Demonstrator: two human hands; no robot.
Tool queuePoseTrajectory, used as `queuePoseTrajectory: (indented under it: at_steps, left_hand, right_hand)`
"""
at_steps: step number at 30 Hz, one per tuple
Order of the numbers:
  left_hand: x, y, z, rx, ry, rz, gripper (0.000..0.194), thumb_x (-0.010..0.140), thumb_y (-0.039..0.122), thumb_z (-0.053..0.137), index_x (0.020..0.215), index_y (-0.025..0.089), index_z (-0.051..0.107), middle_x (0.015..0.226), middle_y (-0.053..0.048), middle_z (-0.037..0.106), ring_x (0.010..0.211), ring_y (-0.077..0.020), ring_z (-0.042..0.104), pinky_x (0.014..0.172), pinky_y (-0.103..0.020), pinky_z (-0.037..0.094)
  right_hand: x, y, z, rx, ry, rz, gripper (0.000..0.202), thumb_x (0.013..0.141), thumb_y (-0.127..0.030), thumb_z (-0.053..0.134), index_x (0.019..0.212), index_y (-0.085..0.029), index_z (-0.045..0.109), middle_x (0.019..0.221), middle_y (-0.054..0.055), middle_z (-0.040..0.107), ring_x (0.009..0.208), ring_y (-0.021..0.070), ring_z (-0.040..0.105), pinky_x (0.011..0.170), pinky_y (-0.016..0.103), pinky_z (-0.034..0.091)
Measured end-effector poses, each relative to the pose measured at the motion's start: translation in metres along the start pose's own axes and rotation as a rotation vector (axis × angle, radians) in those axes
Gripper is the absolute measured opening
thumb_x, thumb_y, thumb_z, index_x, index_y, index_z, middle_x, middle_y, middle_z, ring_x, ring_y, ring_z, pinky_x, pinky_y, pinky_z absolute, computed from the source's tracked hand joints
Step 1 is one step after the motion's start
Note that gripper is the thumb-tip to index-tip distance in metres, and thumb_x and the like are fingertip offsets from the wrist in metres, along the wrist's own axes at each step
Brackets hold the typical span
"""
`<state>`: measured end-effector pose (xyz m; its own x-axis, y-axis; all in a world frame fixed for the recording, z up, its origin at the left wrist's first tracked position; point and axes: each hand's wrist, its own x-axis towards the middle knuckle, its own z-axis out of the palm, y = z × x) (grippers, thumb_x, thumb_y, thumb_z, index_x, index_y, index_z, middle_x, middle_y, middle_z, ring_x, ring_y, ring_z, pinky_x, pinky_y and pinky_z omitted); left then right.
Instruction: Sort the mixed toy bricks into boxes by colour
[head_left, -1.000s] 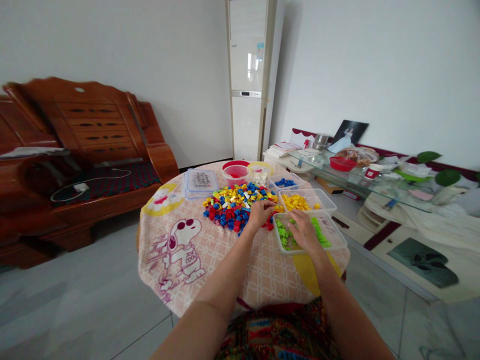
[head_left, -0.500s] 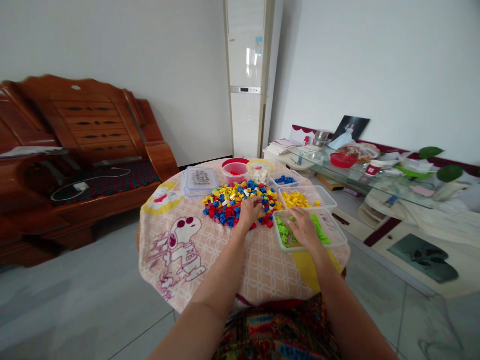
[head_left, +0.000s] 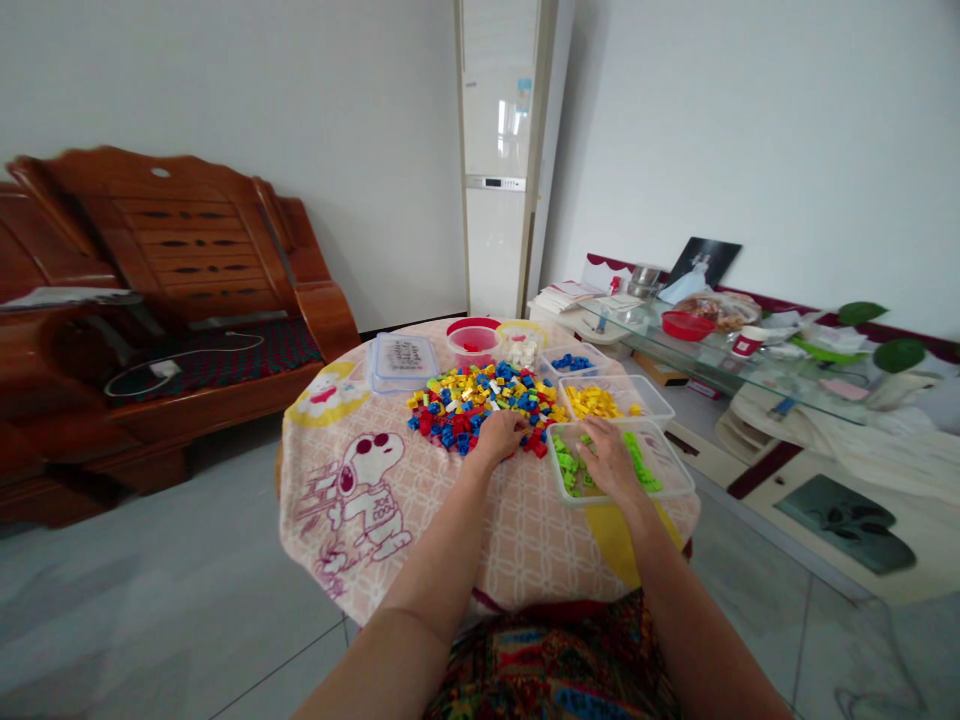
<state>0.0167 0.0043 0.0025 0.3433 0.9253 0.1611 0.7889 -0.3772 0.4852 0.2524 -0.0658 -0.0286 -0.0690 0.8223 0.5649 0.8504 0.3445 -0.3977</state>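
Note:
A heap of mixed red, blue, yellow and white bricks (head_left: 457, 400) lies on the round cloth-covered table (head_left: 442, 510). My left hand (head_left: 501, 436) is at the heap's near right edge, its fingers bent together among the bricks; what they pinch is too small to name. Over the clear tray of green bricks (head_left: 564, 462) is my right hand (head_left: 606, 455), palm down with fingers apart, and nothing shows in it. Yellow bricks (head_left: 592, 402) fill part of the tray just behind.
Behind the heap stand a pink tub (head_left: 474, 346), white bricks (head_left: 521, 350) and a tray of blue bricks (head_left: 570, 362). A lidded clear box (head_left: 403, 360) sits at the back left. A glass-topped cabinet (head_left: 750, 372) is at the right.
My left hand has lowered slightly toward the near edge of the heap. My right hand stays over the green bricks. The whole view has shifted a little.

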Motion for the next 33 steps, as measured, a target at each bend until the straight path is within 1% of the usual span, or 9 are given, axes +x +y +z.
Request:
queuePoseTrajectory:
  at_steps: [4,8,15,18,20,25,27,30,33]
  left_hand:
    - [0.001,-0.001,0.000,-0.081,0.105,-0.013,0.024,0.086,0.013,0.062,0.095,0.018,0.084,0.089,-0.005,0.080,0.084,-0.0196,0.072,0.081,-0.027,0.053]
    - [0.007,0.001,0.004,-0.272,0.209,-0.034,0.027,0.085,0.012,0.064,0.104,0.016,0.083,0.086,-0.004,0.080,0.077,-0.0172,0.072,0.079,-0.027,0.055]
    - [0.044,0.035,0.023,-0.631,0.142,0.043,0.029,0.082,0.005,0.065,0.105,0.011,0.080,0.091,-0.008,0.081,0.076,-0.0172,0.075,0.079,-0.030,0.061]
    - [0.063,0.052,0.029,-0.841,0.066,0.203,0.042,0.083,0.004,0.061,0.122,0.013,0.075,0.111,-0.012,0.080,0.091,-0.0195,0.078,0.084,-0.031,0.063]
    - [0.069,0.055,0.031,-0.877,0.079,0.325,0.048,0.086,0.006,0.059,0.132,0.015,0.071,0.123,-0.013,0.077,0.104,-0.0208,0.077,0.091,-0.033,0.062]
    - [0.055,0.035,0.026,-0.490,0.197,0.304,0.042,0.089,0.008,0.057,0.126,0.016,0.074,0.127,-0.012,0.076,0.117,-0.0239,0.072,0.108,-0.040,0.055]
    - [0.044,0.027,0.024,-0.300,0.146,0.301,0.038,0.091,0.009,0.057,0.121,0.019,0.077,0.127,-0.010,0.076,0.121,-0.0242,0.069,0.116,-0.043,0.048]
    - [0.033,0.022,0.023,-0.073,0.039,0.347,0.032,0.096,0.014,0.054,0.114,0.025,0.079,0.122,-0.007,0.078,0.124,-0.0236,0.066,0.128,-0.054,0.028]
    - [0.025,0.020,0.022,0.051,0.011,0.358,0.027,0.099,0.019,0.054,0.107,0.026,0.079,0.118,-0.006,0.077,0.126,-0.0241,0.063,0.130,-0.059,0.014]
  right_hand:
    - [0.000,0.000,0.001,-0.005,0.005,0.002,0.043,0.088,-0.019,0.057,0.129,-0.018,0.071,0.136,0.016,0.068,0.134,0.0324,0.057,0.119,0.057,0.043]
    - [-0.001,0.000,0.001,-0.019,0.007,0.008,0.043,0.089,-0.019,0.057,0.129,-0.018,0.071,0.136,0.015,0.068,0.134,0.0321,0.057,0.119,0.055,0.043]
    - [0.000,0.000,0.000,-0.013,-0.018,0.009,0.045,0.088,-0.017,0.057,0.132,-0.018,0.070,0.137,0.015,0.067,0.135,0.0312,0.055,0.121,0.053,0.041]
    - [0.001,0.000,-0.001,-0.009,-0.030,0.010,0.046,0.088,-0.016,0.057,0.132,-0.018,0.070,0.138,0.015,0.067,0.136,0.0310,0.055,0.121,0.053,0.040]
    - [0.000,0.000,-0.001,-0.006,-0.030,0.012,0.046,0.088,-0.016,0.057,0.132,-0.017,0.070,0.139,0.015,0.067,0.136,0.0309,0.055,0.121,0.052,0.041]
    - [0.000,-0.003,-0.002,-0.001,-0.027,0.014,0.045,0.089,-0.017,0.057,0.132,-0.017,0.070,0.139,0.016,0.067,0.136,0.0310,0.055,0.121,0.053,0.041]
    - [0.001,-0.004,-0.003,0.003,-0.038,0.020,0.045,0.089,-0.017,0.058,0.132,-0.017,0.070,0.139,0.016,0.066,0.137,0.0309,0.055,0.121,0.053,0.041]
    - [0.001,-0.005,-0.004,-0.001,-0.054,0.033,0.046,0.089,-0.017,0.058,0.133,-0.017,0.070,0.139,0.015,0.066,0.137,0.0310,0.055,0.122,0.053,0.040]
    - [0.000,-0.004,-0.003,-0.011,-0.031,0.026,0.045,0.089,-0.018,0.057,0.132,-0.017,0.070,0.138,0.015,0.067,0.135,0.0312,0.056,0.121,0.054,0.040]
